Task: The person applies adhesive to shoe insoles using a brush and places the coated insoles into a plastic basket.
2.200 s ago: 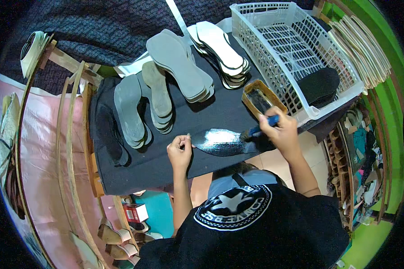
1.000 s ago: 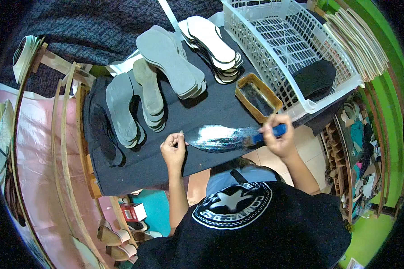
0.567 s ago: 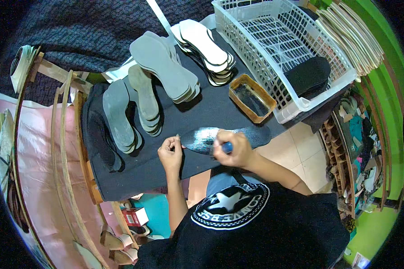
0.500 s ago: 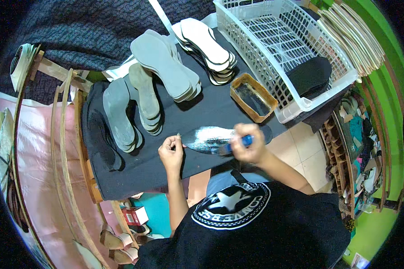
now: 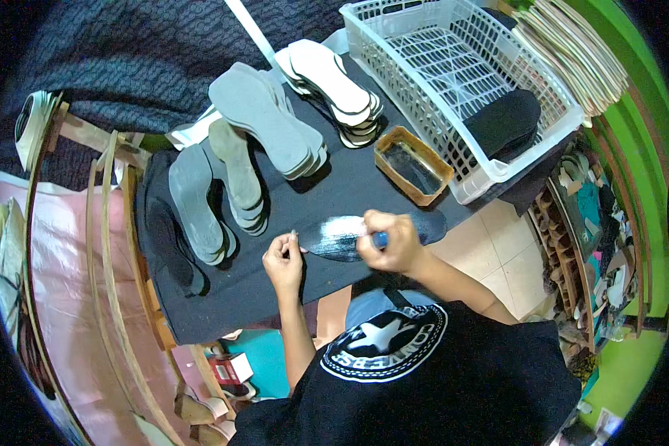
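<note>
A black insole-shaped sheet [image 5: 332,236] lies crosswise on the dark-covered table, with a wet, glossy shine over its left and middle part. At its left tip my left hand [image 5: 282,260] has fingers pinched together on the edge. Over the middle of the sheet, my right hand [image 5: 395,244] is closed round a blue-handled tool [image 5: 380,239], which looks like a brush; its working end is hidden by the hand. Just beyond stands a rectangular, amber-crusted container [image 5: 398,183] with a dark inside.
Stacks of grey insoles [image 5: 264,119], white insoles [image 5: 331,82] and darker grey ones [image 5: 195,201] lie toward the back and left. A white plastic crate [image 5: 490,172] at the back right holds black insoles [image 5: 507,123]. Beside it leans a pile of pale sheets [image 5: 572,59].
My right hand has moved left along the black sheet with the blue-handled tool. My left hand stays at the tip. The whole view has shifted slightly.
</note>
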### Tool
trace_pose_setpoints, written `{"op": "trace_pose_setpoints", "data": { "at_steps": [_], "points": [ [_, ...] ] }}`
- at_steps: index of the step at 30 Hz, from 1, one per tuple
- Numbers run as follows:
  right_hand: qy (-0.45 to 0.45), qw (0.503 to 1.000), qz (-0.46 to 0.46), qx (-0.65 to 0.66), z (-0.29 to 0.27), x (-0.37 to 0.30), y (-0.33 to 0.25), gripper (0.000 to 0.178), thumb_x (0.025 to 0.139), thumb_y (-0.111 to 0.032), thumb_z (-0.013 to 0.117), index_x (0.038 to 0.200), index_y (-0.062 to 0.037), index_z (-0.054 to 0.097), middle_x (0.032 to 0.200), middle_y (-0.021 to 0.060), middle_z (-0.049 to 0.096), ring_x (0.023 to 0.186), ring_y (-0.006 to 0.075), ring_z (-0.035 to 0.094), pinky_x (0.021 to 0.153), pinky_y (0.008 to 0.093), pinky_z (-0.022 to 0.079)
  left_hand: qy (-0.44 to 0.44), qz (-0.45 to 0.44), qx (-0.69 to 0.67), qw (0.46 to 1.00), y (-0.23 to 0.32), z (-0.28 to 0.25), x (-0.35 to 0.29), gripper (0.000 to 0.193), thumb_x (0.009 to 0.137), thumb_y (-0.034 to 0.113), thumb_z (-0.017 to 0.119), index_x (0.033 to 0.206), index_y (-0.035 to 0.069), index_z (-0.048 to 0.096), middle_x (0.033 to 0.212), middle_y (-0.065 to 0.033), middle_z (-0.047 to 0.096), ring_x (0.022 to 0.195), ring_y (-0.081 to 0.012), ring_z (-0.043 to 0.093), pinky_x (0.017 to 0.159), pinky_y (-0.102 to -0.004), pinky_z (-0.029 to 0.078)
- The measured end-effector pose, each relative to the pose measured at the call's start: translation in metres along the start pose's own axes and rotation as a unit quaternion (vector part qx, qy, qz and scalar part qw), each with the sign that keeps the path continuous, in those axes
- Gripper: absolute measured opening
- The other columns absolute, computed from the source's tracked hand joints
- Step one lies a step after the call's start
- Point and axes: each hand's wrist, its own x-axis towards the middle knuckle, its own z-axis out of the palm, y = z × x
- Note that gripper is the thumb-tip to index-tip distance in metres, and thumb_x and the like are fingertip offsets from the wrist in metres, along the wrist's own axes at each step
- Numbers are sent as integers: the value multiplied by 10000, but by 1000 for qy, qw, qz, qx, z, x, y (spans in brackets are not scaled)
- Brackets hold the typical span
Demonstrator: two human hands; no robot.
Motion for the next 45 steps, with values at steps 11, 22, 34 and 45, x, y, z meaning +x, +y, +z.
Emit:
{"op": "trace_pose_setpoints", "data": {
  "at_steps": [11,22,34,45],
  "points": [
    [144,970,197,-22,-90,-35,18,154,759,21,518,838,-37,399,739,73,495,571,129,512,516,240,451,17,5,11,1000,0,-5,-1,151,830,112,529,757,-19,546,602,3,524,533,-36,455,487,-174,340],
    [-21,999,29,-27,-7,4,7,218,663,-38,580,826,-59,436,696,74,556,486,210,547,435,289,428,36,-10,14,999,3,-2,0,143,834,99,516,772,-28,540,616,-2,520,531,-40,461,490,-172,348],
    [78,987,85,-108,-61,0,5,179,695,12,547,832,-33,440,654,104,535,524,192,551,481,280,441,26,12,13,1000,-1,-6,0,152,836,108,510,772,-28,537,613,-1,509,530,-41,449,493,-176,342],
    [52,986,124,-95,-45,2,14,173,704,-25,555,836,-53,447,637,74,530,505,181,549,460,277,435,51,-5,1,999,1,-6,-2,144,824,66,514,746,-53,531,617,-22,527,515,-56,480,484,-187,371]
  ]
}}
